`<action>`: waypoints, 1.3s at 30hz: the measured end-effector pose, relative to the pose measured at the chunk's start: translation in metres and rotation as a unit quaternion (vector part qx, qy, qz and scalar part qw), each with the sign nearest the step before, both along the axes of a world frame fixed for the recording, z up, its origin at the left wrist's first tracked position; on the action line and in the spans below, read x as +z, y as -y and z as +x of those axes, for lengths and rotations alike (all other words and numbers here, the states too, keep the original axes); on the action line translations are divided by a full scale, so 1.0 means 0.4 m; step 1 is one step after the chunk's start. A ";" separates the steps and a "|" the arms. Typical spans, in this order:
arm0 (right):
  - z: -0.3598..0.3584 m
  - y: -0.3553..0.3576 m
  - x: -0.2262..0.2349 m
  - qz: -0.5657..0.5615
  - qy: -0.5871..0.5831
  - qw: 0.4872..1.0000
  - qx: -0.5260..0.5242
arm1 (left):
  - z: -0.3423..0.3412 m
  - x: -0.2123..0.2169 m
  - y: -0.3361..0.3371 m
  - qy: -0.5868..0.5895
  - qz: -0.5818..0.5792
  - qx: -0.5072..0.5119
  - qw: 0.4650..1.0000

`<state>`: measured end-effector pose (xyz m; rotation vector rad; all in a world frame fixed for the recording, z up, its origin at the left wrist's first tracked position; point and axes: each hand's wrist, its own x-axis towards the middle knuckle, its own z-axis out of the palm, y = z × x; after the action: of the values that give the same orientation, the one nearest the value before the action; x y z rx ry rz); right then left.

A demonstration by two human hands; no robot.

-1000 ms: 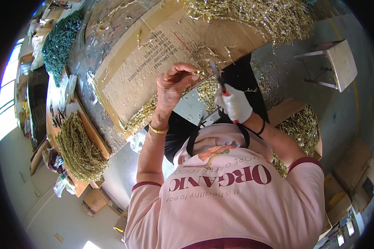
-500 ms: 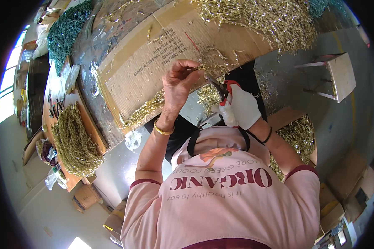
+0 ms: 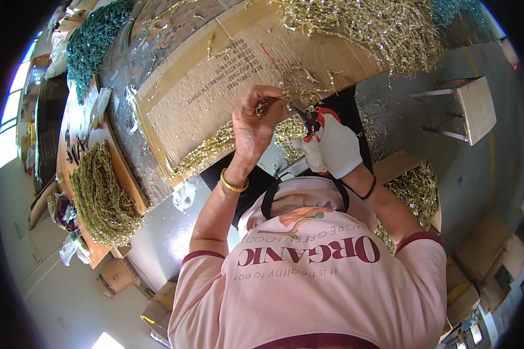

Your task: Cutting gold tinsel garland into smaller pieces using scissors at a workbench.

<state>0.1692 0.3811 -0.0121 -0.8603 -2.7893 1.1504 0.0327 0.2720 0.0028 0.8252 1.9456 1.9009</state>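
Note:
My left hand, bare with a gold bangle at the wrist, pinches a small gold glittery sprig between thumb and fingers. Part of the sprig is hidden by the fingers. In a white glove, my right hand is closed around red-handled pruning shears. Their dark blades point up and left, close to the left fingertips; whether they touch the sprig I cannot tell. Below both hands lies a sheet of cardboard with gold scraps along its near edge.
A large heap of gold sprigs covers the far right of the table. On the left are a teal bundle and a gold bundle on a wooden board. A box of gold pieces sits at my right, and a stool stands beyond.
My left hand has turned slightly and the held sprig now shows inside the curled fingers. The right hand with the shears has shifted a little left.

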 end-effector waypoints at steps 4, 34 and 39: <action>0.000 0.001 -0.017 0.054 -0.013 0.998 0.008 | 0.002 -0.006 -0.001 0.026 -0.003 0.006 1.000; 0.005 -0.023 -0.051 0.088 -0.003 0.996 0.030 | 0.003 -0.010 -0.002 0.043 -0.058 0.021 0.997; 0.009 -0.018 -0.049 0.033 0.037 0.998 0.046 | 0.005 -0.011 -0.004 0.072 -0.035 0.009 0.997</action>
<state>0.1729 0.3883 -0.0316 -0.7916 -2.9370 1.0524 0.0346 0.2736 -0.0018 0.6344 1.9261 1.8362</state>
